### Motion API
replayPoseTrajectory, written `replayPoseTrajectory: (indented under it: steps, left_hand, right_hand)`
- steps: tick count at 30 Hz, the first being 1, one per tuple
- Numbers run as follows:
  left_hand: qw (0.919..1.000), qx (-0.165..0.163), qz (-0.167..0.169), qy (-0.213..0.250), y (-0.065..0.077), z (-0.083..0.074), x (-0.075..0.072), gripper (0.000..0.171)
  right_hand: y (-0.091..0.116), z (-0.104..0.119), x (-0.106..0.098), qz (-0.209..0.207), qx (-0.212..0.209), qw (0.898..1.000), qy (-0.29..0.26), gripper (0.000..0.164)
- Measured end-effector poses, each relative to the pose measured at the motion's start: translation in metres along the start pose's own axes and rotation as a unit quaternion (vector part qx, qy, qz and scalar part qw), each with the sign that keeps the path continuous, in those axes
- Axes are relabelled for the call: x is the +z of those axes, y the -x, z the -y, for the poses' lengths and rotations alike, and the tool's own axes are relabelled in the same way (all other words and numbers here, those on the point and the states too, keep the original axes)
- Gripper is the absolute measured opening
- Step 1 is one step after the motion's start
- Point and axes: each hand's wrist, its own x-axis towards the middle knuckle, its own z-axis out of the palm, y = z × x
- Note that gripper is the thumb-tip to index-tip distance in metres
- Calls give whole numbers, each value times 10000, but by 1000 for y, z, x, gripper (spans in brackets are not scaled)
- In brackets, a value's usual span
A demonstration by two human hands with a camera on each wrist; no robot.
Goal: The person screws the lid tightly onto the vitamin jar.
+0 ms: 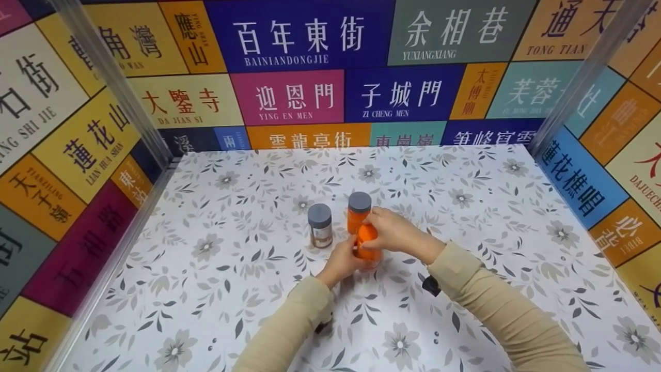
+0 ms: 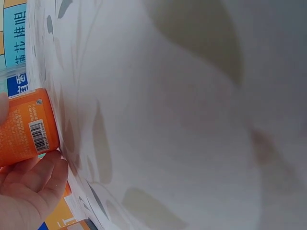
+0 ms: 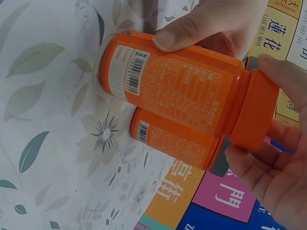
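Note:
An orange bottle [image 3: 168,88] with an orange cap [image 3: 259,110] stands on the table between both hands. My left hand [image 1: 342,261] holds its body from the left, the thumb lying along the side in the right wrist view. Round the cap curl the thumb and fingers of my right hand [image 1: 395,231]. Just behind stands a second orange bottle [image 1: 356,221] with a grey cap [image 1: 359,201], partly hidden by the first. To the left is a third bottle [image 1: 321,236], grey-capped with a pale label. The left wrist view shows the held bottle's barcode side [image 2: 29,129] beside my left fingers.
A white cloth with grey leaves and flowers covers the table [image 1: 232,289]. Panels with large Chinese lettering [image 1: 289,95] enclose the back and sides. Small black pieces [image 1: 430,285] show beside the wrists.

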Motion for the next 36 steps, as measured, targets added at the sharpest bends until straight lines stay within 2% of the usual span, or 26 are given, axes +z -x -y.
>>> replayPoseTrajectory:
  steps: [6, 9, 11, 13, 15, 17, 19, 21, 23, 26, 28, 32, 36]
  left_hand:
    - [9998, 62, -46, 160, 2, 0, 1, 50]
    - [9995, 122, -84, 275, 2, 0, 1, 48]
    - [9995, 154, -106, 269, 2, 0, 1, 46]
    - [9998, 108, -107, 144, 2, 0, 1, 47]
    - [9999, 102, -97, -21, 1, -1, 1, 47]
    - [9998, 103, -80, -156, -1, -2, 0, 48]
    - [9998, 73, -48, -168, -1, -2, -1, 48]
    - [9999, 66, -30, -138, -2, -2, -1, 49]
    - [9999, -11, 2, -104, -2, -1, -1, 50]
    - [9999, -56, 15, -149, -2, -1, -1, 51]
    - [9998, -73, 14, -171, -1, 0, 0, 53]
    - [9999, -80, -4, -152, -1, 0, 0, 54]
    - [9999, -85, -25, -106, -1, 0, 0, 53]
  right_hand:
    - [1, 7, 6, -483, 665, 9964, 223, 52]
    - [0, 11, 10, -754, 810, 9928, 462, 52]
    - [0, 13, 11, -790, 912, 9908, 618, 53]
    - [1, 13, 8, -591, 962, 9914, 667, 58]
    - [3, 11, 1, -190, 808, 9956, 431, 63]
    - [5, 6, -9, 352, 437, 9984, 14, 63]
    - [7, -1, -18, 886, -20, 9951, -435, 63]
    - [8, -9, -24, 1210, -505, 9889, -705, 62]
    - [9, -15, -27, 1332, -808, 9848, -768, 56]
    - [10, -21, -25, 1205, -1102, 9842, -687, 47]
    - [9, -22, -23, 1067, -1100, 9863, -602, 47]
    - [9, -20, -15, 717, -778, 9939, -326, 51]
    - [8, -15, -7, 258, -289, 9992, 58, 47]
